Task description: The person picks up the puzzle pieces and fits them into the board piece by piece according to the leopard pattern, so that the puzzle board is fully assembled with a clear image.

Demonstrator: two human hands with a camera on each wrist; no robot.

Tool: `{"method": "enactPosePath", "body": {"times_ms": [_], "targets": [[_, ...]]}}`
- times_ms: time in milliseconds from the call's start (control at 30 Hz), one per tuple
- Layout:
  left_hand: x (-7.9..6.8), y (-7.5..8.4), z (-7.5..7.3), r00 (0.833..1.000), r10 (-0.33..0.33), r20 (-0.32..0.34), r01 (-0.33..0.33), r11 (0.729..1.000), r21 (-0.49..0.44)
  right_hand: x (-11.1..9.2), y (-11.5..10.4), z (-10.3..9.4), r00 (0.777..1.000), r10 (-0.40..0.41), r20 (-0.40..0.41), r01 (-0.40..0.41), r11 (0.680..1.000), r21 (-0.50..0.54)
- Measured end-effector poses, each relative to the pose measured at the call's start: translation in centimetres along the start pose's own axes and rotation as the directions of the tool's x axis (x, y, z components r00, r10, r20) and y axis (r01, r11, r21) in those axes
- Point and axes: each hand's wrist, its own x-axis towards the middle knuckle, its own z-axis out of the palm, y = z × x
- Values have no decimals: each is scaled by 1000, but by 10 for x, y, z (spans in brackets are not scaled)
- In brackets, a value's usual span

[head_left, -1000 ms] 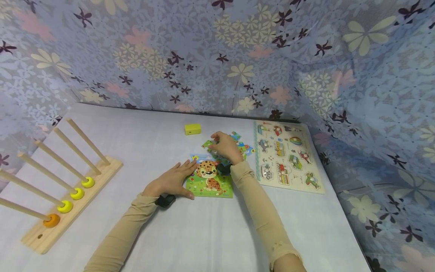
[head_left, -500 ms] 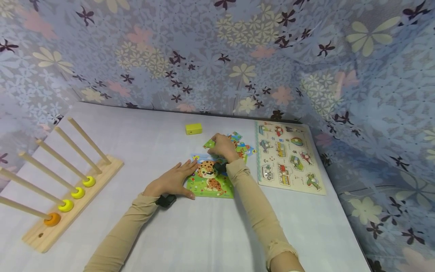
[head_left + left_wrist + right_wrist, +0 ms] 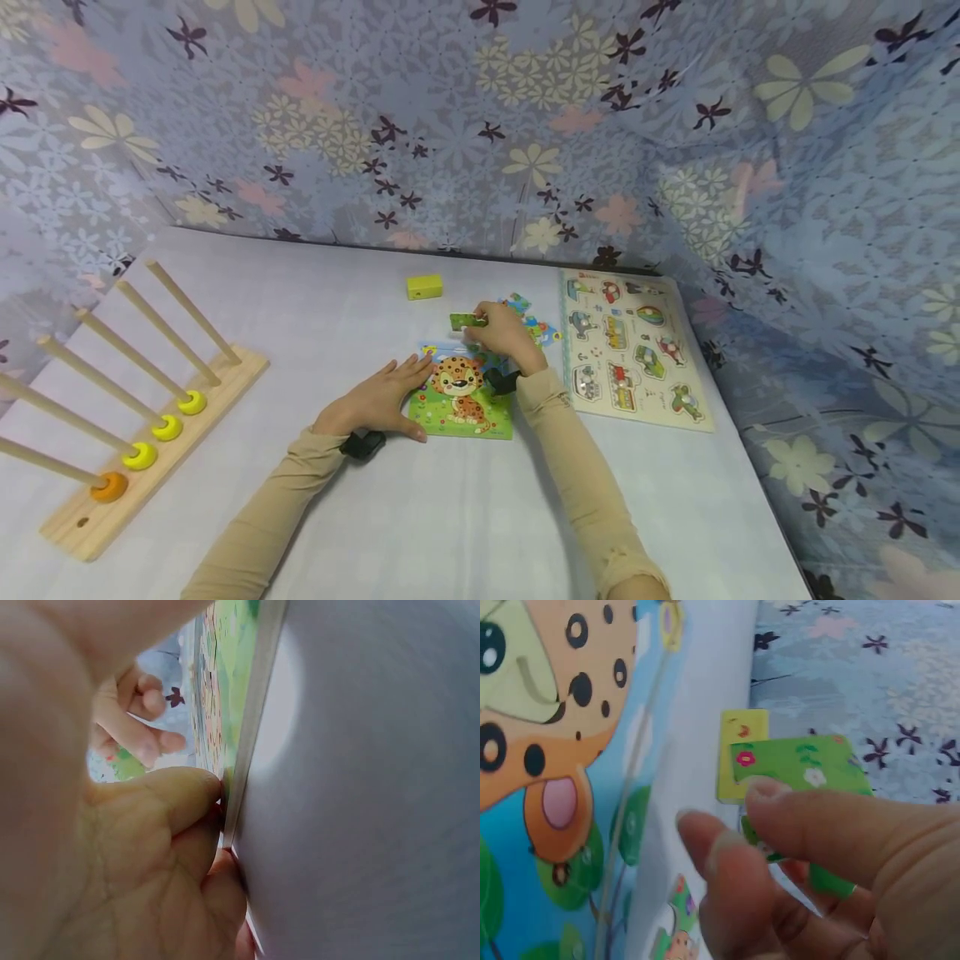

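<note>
A leopard picture board [image 3: 442, 423] with a green and blue background lies flat on the table. My left hand [image 3: 378, 402] rests along its left edge, fingers extended and thumb apart; in the left wrist view the fingertips touch the board's rim. Above the board's far edge my right hand [image 3: 506, 335] pinches a green jigsaw piece [image 3: 806, 761] printed with small flowers, between thumb and fingers. Several loose jigsaw pieces [image 3: 546, 332] lie beyond and right of the board, partly hidden by the right hand. The right forearm hides part of the board's right side.
A yellow block [image 3: 425, 287] stands behind the board. On the right lies a pale board with vehicle pictures [image 3: 600, 329]. A wooden peg stand [image 3: 180, 450], with yellow rings and an orange ring low on its pegs, is at the left. A flowered cloth [image 3: 450, 125] hangs behind the table.
My right hand reached down to the loose pieces, and now holds the green jigsaw piece tilted up. The left hand has stayed at the board's left edge.
</note>
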Motion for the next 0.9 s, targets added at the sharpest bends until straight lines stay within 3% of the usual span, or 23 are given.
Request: {"method": "enactPosePath", "body": {"times_ms": [300,467,667,900], "targets": [[0,0,0,1000,-4,-4,4,1000,1,-16,-3,1,995,-95,15,93,991,101],[1,0,-1,1000,-12,-7,12,1000,-1,-26,-5,7,989,-103,104,80,976,205],[1,0,-3,1000,-23,-15,23,1000,-5,-36,-14,16,966,-125,228,50,950,309],[1,-2,-2,999,-27,-23,26,1000,-4,-42,-23,29,952,-100,288,22,964,263]]}}
